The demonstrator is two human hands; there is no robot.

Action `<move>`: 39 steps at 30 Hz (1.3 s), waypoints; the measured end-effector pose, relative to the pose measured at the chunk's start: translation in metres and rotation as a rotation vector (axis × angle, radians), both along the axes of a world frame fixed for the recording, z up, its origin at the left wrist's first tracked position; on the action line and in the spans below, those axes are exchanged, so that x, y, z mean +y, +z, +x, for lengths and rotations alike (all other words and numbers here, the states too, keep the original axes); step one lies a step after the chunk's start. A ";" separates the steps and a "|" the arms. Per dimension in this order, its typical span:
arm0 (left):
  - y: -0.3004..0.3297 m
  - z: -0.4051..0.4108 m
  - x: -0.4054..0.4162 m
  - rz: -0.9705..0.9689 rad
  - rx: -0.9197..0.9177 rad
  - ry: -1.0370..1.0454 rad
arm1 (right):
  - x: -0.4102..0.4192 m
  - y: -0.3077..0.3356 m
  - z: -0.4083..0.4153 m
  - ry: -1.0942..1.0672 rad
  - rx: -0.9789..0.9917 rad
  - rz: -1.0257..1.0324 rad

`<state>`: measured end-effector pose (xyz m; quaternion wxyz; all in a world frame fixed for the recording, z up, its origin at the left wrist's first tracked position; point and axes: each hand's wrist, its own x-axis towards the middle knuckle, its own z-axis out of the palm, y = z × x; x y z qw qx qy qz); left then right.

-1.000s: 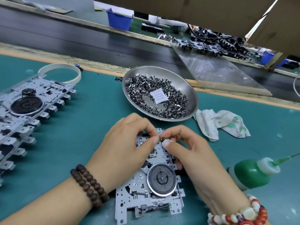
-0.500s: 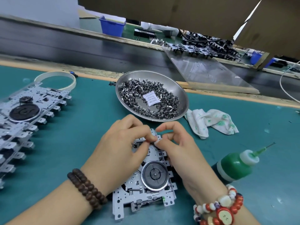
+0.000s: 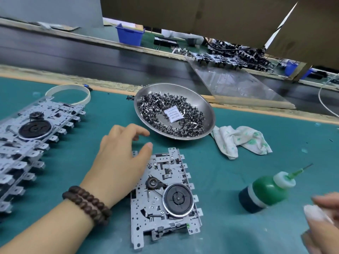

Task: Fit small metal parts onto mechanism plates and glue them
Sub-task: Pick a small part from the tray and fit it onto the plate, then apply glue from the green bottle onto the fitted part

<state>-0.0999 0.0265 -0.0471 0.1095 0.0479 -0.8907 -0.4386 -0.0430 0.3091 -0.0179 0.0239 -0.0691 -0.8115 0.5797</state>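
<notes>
A grey mechanism plate (image 3: 172, 173) with a black round wheel lies flat on the green mat in front of me. My left hand (image 3: 119, 158) rests over the plate's left edge, fingers loose and spread, holding nothing. My right hand (image 3: 322, 215) is blurred at the lower right edge, just right of the green glue bottle (image 3: 266, 191), which lies tilted with its needle tip pointing up-right. I cannot see whether that hand holds anything. A steel dish (image 3: 209, 110) behind the plate holds several small metal parts (image 3: 156, 105) and a white paper slip.
A row of overlapping mechanism plates (image 3: 27, 136) runs along the left side, with a white tape ring (image 3: 86, 92) behind it. A crumpled white cloth (image 3: 240, 140) lies right of the dish. A dark conveyor belt (image 3: 91, 57) crosses behind the mat.
Both hands have left the top of the plate, where they were pinching a small part. The right hand moved far right toward the glue bottle; the left hand opened and drew back left.
</notes>
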 end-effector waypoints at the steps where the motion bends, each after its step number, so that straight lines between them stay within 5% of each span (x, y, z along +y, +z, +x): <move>1: 0.000 0.000 -0.002 -0.041 -0.039 0.018 | 0.004 -0.003 0.001 -0.012 0.001 0.011; 4: 0.004 0.001 -0.007 -0.146 -0.118 0.019 | -0.014 -0.019 -0.010 -0.171 0.179 0.154; 9: 0.009 0.002 -0.017 -0.211 -0.261 -0.021 | -0.028 -0.019 -0.024 0.086 0.117 0.261; 20: 0.003 -0.002 -0.016 0.301 -0.338 -0.140 | -0.067 0.010 -0.055 0.295 0.138 0.106; 24: 0.002 -0.003 -0.017 0.488 -0.424 -0.118 | -0.071 0.009 -0.070 0.270 0.107 -0.075; 33: -0.001 -0.004 -0.015 0.626 -0.436 -0.096 | -0.059 -0.003 -0.081 0.220 -0.063 -0.917; 39: -0.005 -0.002 -0.010 0.629 -0.343 -0.097 | -0.059 -0.008 -0.083 0.286 -0.037 -0.954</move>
